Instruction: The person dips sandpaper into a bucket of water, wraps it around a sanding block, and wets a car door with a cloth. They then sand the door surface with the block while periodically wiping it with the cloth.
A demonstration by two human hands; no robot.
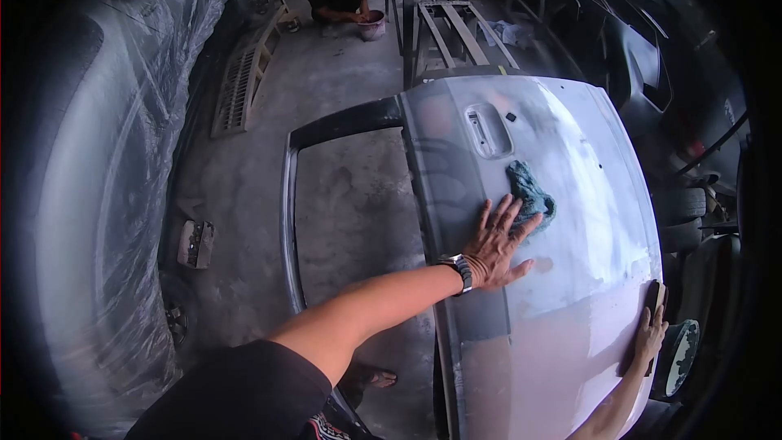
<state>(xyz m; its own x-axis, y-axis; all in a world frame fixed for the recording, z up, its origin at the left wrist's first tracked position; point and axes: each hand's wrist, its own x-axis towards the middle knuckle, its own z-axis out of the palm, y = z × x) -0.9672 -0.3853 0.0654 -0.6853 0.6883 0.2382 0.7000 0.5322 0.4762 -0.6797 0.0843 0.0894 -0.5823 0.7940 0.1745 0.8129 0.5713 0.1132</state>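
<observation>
A car door panel lies flat in front of me, its surface patched in grey, white and pale pink. My left hand, with a watch on the wrist, rests on it with fingers spread. Its fingertips reach the edge of a crumpled dark green cloth. Along the door's right edge, my right hand presses on a long, narrow brown sanding block, fingers laid along it. The door's handle recess is above the cloth, and its dark window frame extends to the left.
Plastic sheeting covers a vehicle on the left. A grille-like part lies on the floor. Farther back, a person crouches by a bucket. Metal stands are beyond the door; tyres and a round container are at right.
</observation>
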